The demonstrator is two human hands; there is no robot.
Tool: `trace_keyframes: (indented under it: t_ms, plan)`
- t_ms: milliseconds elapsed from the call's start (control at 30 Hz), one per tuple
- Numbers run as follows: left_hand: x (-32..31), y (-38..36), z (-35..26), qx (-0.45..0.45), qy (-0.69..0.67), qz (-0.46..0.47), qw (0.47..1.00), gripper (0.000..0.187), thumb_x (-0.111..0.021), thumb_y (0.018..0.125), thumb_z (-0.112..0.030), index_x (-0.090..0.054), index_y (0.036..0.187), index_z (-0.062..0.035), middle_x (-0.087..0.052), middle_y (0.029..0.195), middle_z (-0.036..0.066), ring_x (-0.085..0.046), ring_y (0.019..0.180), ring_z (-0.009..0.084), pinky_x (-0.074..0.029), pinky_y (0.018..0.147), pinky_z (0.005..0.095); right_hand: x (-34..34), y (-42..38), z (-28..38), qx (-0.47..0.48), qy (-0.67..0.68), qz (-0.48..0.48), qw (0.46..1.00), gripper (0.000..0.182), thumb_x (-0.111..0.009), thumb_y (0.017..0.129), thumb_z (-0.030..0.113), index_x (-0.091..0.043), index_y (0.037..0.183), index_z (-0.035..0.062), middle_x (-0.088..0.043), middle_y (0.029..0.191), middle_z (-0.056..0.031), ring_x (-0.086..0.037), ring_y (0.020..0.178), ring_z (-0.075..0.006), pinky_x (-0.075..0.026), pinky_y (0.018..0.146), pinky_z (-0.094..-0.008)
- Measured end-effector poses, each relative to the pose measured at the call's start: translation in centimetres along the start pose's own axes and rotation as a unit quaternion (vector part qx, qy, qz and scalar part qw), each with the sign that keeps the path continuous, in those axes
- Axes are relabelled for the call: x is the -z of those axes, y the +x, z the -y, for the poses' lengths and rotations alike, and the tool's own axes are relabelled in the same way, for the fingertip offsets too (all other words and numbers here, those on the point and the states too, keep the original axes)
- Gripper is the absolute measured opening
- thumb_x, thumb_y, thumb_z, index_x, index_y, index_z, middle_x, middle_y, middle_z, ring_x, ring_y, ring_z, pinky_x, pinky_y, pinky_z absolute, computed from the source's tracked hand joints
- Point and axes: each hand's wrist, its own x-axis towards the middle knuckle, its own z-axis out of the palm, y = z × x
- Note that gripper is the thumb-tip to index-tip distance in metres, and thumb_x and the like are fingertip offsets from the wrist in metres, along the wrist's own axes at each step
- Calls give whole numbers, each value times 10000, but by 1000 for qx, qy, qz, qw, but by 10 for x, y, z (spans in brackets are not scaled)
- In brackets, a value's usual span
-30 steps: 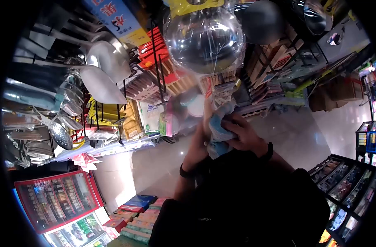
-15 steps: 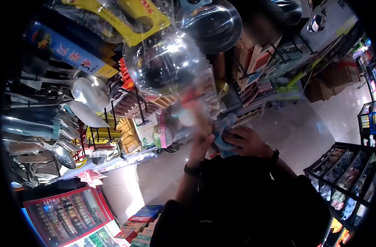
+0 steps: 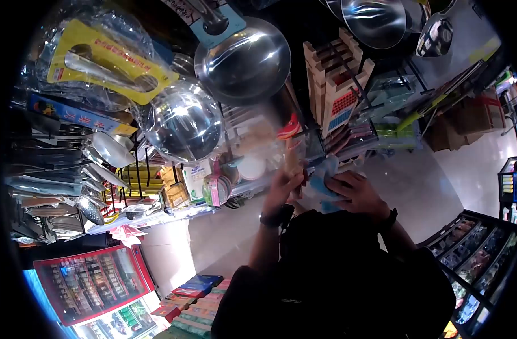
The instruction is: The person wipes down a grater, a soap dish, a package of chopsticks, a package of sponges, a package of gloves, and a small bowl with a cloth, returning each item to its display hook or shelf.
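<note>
My left hand (image 3: 284, 191) is closed round the lower end of a wooden-handled utensil (image 3: 293, 152). A red and yellow label wraps its handle, and its dark upper end is blurred against the shelf goods, so I cannot tell its kind. My right hand (image 3: 357, 192) grips a light blue cloth (image 3: 328, 183), bunched under the fingers just right of the handle. Above the utensil hangs a large steel ladle (image 3: 244, 62) on a blue card. Left of that, a plastic-wrapped steel ladle (image 3: 184, 121) hangs on a yellow card (image 3: 103, 59).
Spoons and a skimmer (image 3: 90, 209) hang at the left. Wooden racks (image 3: 334, 85) hang right of the large ladle. Cardboard boxes (image 3: 467, 121) stand on the floor at the right. A red-framed display case (image 3: 94, 282) is lower left, and a black tiered rack (image 3: 473, 254) lower right.
The view has shifted, so the hanging ladles sit further left. My left hand and the utensil have moved slightly right and the utensil shows more upright. The cloth stays in my right hand.
</note>
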Motion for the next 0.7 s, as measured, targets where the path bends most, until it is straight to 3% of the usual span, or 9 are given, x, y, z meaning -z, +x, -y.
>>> trace_keyframes:
  t_ms: [167,367,700]
  plan:
    - [-21,8,3,18,-65,-8,998,349,-646,889,-277,-590,1076,11,-599,777,40,-573,656,121,-448,574,238,11,-4,-16,2,-6,6,1000,600,-748,694,199,-605,1274,133,-574,1144,-86,-601,1027,-331,-518,894,-444]
    - [-14,4,13,10,-58,33,998,373,-652,810,-230,-576,1053,44,-593,749,54,-570,618,123,-446,570,227,15,-4,-23,10,19,-9,1000,607,-743,654,158,-614,1244,96,-584,1122,-111,-610,990,-338,-517,846,-445]
    - [-19,10,-3,31,-65,23,997,333,-636,822,-199,-590,1046,44,-587,747,58,-575,627,132,-446,571,233,8,-4,-22,11,22,6,1000,590,-746,708,196,-602,1276,122,-575,1152,-105,-603,1039,-349,-522,894,-448]
